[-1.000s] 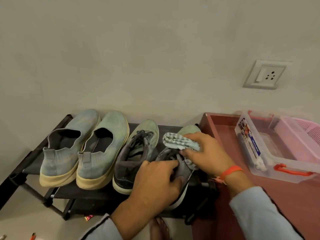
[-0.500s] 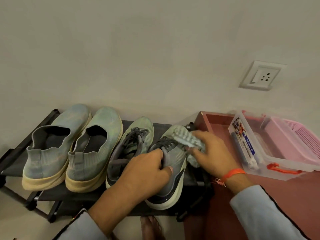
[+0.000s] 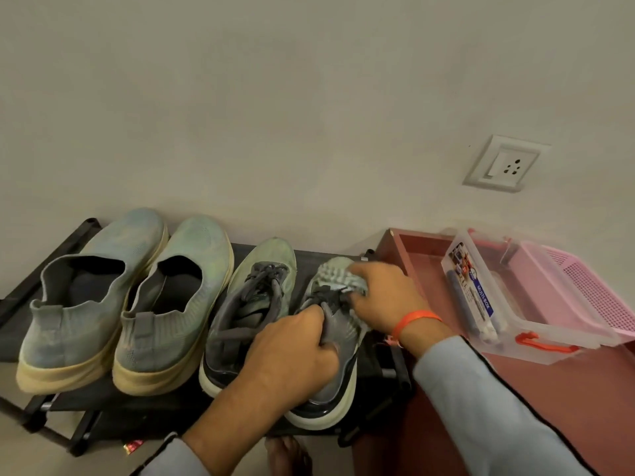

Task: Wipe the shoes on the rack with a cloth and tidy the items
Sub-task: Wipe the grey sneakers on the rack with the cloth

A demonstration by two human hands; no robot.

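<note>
Shoes fill the top of a low black rack (image 3: 20, 304) set against a pale wall, seen from above by the person at work. Nearest the viewer, two forearms in light grey-blue sleeves reach in from the bottom edge, and a bare foot (image 3: 287, 456) shows on the floor just below the rack. The left hand (image 3: 292, 352) has its fingers curled round the collar and tongue of the rightmost shoe, a grey lace-up trainer (image 3: 335, 383) with a dark band and pale sole, gripping it where it stands at the right end of the rack. The right hand (image 3: 383, 297), with an orange thread bracelet (image 3: 414, 319) on its wrist, clutches a bunched grey-and-white striped cloth (image 3: 338, 274) and presses it onto the toe of that same trainer. Just to the left stands its mate (image 3: 252, 304), pale green at the toe with grey laces. Further left sits a pair of blue-green knit slip-ons with cream soles, one (image 3: 171, 304) beside the other (image 3: 84, 304), all heels toward the viewer. To the right of the rack is a reddish-brown surface (image 3: 532, 400) carrying a clear plastic box (image 3: 508, 317) with red latches and a label reading MULTI-BOX, and a pink perforated basket (image 3: 591, 286) lies partly inside it. On the wall beyond, a white socket plate (image 3: 505, 163) is mounted.
</note>
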